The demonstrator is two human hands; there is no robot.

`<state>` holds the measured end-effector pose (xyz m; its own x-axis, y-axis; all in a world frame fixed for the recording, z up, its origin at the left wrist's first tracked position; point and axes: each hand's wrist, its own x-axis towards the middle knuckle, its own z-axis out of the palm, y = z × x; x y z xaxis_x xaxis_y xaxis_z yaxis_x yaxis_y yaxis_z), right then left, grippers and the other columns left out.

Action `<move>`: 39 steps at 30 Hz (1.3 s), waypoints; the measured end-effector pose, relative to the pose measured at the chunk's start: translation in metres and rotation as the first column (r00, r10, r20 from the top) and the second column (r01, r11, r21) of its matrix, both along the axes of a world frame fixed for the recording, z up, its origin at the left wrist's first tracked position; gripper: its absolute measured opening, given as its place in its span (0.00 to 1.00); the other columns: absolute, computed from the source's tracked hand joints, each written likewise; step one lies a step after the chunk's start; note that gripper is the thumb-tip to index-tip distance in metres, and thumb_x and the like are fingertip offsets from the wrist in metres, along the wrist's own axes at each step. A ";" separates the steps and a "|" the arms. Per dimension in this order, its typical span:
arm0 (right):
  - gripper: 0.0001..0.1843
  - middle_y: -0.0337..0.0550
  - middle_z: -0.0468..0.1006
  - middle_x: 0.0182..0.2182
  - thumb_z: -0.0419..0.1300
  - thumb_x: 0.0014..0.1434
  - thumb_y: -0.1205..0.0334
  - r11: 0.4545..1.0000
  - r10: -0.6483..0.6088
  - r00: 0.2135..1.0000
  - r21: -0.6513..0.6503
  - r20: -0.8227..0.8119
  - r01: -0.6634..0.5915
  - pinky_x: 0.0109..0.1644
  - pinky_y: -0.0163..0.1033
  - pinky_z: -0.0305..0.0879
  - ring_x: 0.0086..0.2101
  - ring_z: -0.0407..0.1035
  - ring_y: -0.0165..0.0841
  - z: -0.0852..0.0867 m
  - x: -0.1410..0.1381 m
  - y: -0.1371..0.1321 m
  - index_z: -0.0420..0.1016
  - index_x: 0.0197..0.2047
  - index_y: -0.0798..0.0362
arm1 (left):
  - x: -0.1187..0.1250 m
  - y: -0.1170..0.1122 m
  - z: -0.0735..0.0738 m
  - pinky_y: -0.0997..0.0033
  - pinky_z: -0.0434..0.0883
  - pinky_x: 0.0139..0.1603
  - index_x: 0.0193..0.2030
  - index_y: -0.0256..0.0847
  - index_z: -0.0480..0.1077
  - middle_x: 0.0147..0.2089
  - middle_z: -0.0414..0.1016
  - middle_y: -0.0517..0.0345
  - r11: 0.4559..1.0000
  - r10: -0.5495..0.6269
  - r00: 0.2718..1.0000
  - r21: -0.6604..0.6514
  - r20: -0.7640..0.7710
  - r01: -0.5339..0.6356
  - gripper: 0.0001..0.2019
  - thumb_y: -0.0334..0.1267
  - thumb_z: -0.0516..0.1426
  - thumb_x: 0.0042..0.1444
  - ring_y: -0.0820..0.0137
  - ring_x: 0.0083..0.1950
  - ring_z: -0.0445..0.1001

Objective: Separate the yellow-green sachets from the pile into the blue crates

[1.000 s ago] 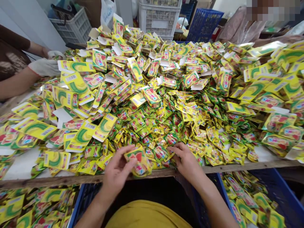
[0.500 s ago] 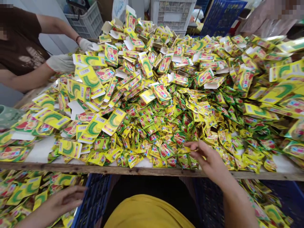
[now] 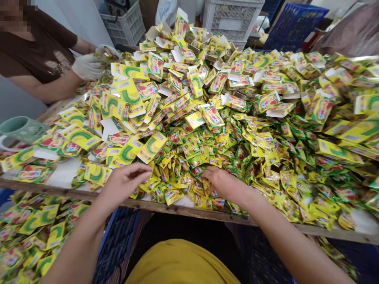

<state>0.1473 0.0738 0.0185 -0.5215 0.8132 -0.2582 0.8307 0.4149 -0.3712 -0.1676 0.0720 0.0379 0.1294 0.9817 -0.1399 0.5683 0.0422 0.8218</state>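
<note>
A large heap of small yellow-green sachets [image 3: 225,150] and flat yellow cartons [image 3: 127,92] covers the table [image 3: 177,208]. My left hand [image 3: 124,183] hovers over the near edge of the heap, fingers loosely extended and nothing in it, just below a flat carton [image 3: 151,145]. My right hand [image 3: 220,183] lies palm down in the sachets near the table's front edge. Its fingers curl into them and their tips are hidden.
A co-worker in a brown shirt sits at the left with white-gloved hands [image 3: 87,67] on the cartons. A green mug [image 3: 17,128] stands at the left edge. A blue crate [image 3: 118,240] with filled packs sits below. White crates [image 3: 231,19] stand behind.
My left hand dropped a pack into the crate at lower left and came back up to the heap, empty. My right hand shifted left in the sachets. The view swung right.
</note>
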 end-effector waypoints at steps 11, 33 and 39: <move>0.15 0.45 0.74 0.35 0.53 0.52 0.78 0.986 0.065 0.994 0.158 -0.088 -0.050 0.39 0.39 0.63 0.39 0.69 0.38 -0.014 0.022 -0.040 0.70 0.38 0.51 | 0.026 0.057 -0.037 0.50 0.66 0.55 0.57 0.36 0.67 0.53 0.73 0.41 0.887 0.318 0.809 0.458 -0.495 -0.069 0.31 0.47 0.65 0.48 0.50 0.56 0.68; 0.18 0.39 0.77 0.30 0.73 0.44 0.54 0.529 -0.777 -0.117 -0.742 -0.619 0.411 0.36 0.35 0.66 0.31 0.68 0.31 -0.037 0.017 -0.065 0.76 0.36 0.53 | 0.067 -0.005 0.047 0.74 0.63 0.35 0.41 0.46 0.69 0.36 0.75 0.61 0.895 -0.426 0.799 -0.068 -0.425 0.441 0.08 0.37 0.58 0.53 0.66 0.38 0.73; 0.16 0.39 0.77 0.33 0.70 0.49 0.55 0.562 -0.666 -0.003 -0.505 -0.746 0.655 0.39 0.37 0.66 0.35 0.70 0.33 -0.028 -0.001 -0.070 0.75 0.39 0.51 | 0.098 -0.001 0.032 0.73 0.61 0.36 0.46 0.47 0.65 0.37 0.74 0.60 0.815 -0.565 0.734 -0.114 -0.376 0.568 0.15 0.31 0.57 0.50 0.65 0.40 0.72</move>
<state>0.1467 0.0036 -0.0097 0.3396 0.9310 -0.1337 -0.0110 -0.1382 -0.9903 -0.0694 0.0714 0.0695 0.6010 0.7451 -0.2891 0.7462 -0.3936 0.5369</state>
